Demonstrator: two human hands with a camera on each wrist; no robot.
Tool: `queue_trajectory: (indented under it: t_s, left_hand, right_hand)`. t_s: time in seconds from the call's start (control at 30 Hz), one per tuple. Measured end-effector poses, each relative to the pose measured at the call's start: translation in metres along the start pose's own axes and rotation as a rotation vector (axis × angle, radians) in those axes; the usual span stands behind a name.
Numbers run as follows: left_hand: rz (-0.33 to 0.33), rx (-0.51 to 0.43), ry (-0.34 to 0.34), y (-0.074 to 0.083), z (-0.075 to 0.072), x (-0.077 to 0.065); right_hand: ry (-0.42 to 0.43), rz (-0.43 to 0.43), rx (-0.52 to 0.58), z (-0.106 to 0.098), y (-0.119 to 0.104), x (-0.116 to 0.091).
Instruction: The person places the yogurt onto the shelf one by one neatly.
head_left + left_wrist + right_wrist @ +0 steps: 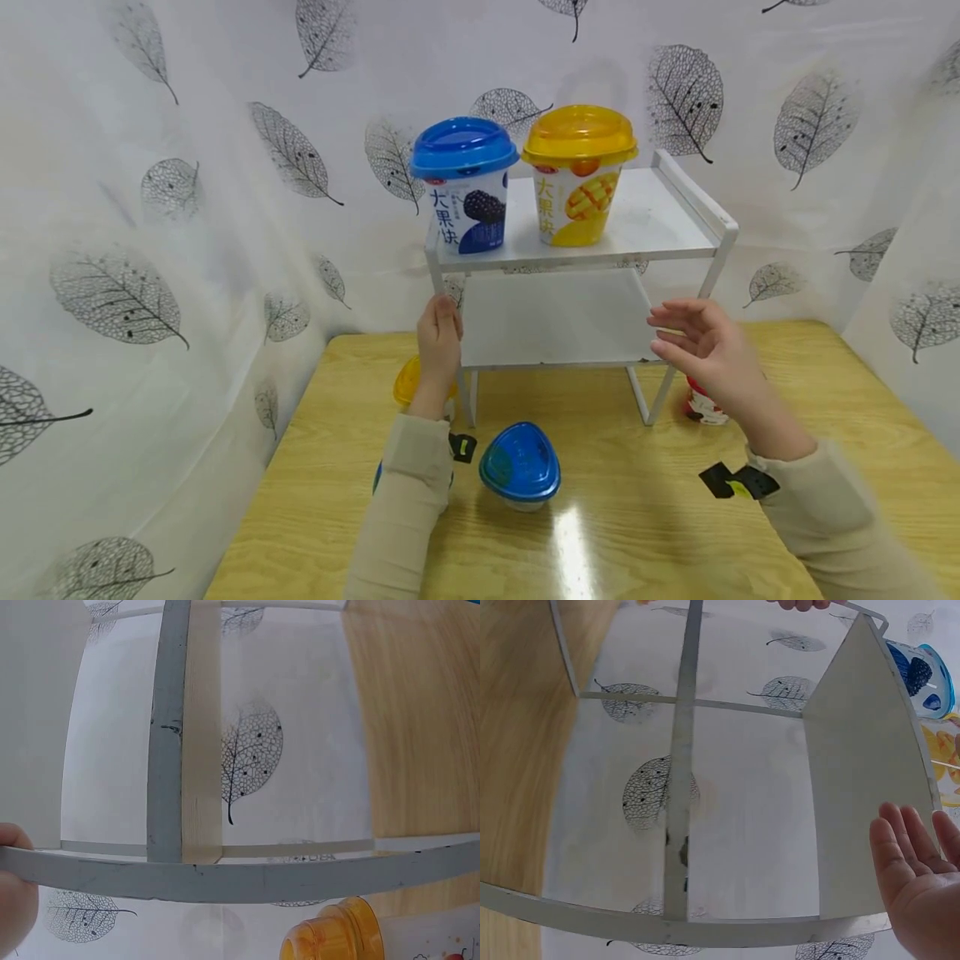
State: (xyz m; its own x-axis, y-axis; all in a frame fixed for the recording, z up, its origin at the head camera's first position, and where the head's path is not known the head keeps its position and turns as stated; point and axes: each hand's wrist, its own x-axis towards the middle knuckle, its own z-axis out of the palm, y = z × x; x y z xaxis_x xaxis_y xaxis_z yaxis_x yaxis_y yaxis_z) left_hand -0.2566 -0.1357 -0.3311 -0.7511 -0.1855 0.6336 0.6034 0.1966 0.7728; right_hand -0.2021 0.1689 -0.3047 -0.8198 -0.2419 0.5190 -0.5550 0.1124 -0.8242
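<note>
In the head view, a white two-tier rack (555, 317) stands toward the tabletop's (285, 508) back edge, bearing a blackberry cup (465, 187) and mango cup (579, 179). The left hand (438, 342) grips its front left leg (438, 277); the right hand (705, 350) hovers relaxed. The left-wrist view shows digits flanking that leg. In the right-wrist view, fingers (891, 847) extend near the rack.

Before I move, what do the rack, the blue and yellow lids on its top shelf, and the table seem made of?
Rack: probably painted metal, off-white, with dark chips along slim edges; wood isn't ruled out. Blue lid and yellow lid: likely glossy plastic, from their highlights and moulded shape. Table: wood or wood-look laminate, judging by grain and shiny reflection.
</note>
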Motion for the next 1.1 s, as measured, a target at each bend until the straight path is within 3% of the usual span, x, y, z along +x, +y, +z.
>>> queue_trajectory:
  t_s: [0.23,0.47,0.67,1.1]
  left_hand:
    - [0.024,-0.004,0.008,0.000,0.000,0.002]
    - [0.019,-0.001,0.001,0.007,0.000,0.001]
    - [0.024,0.008,-0.001,0.032,0.000,-0.003]
    - [0.014,0.008,-0.003,0.032,0.001,-0.005]
  right_hand:
    - [-0.036,0.069,-0.086,-0.003,0.017,-0.017]
    - [-0.058,0.122,-0.100,-0.007,0.032,-0.030]
    - [-0.038,0.131,-0.173,-0.011,0.042,-0.038]
    - [0.031,0.153,-0.277,-0.035,0.060,-0.047]
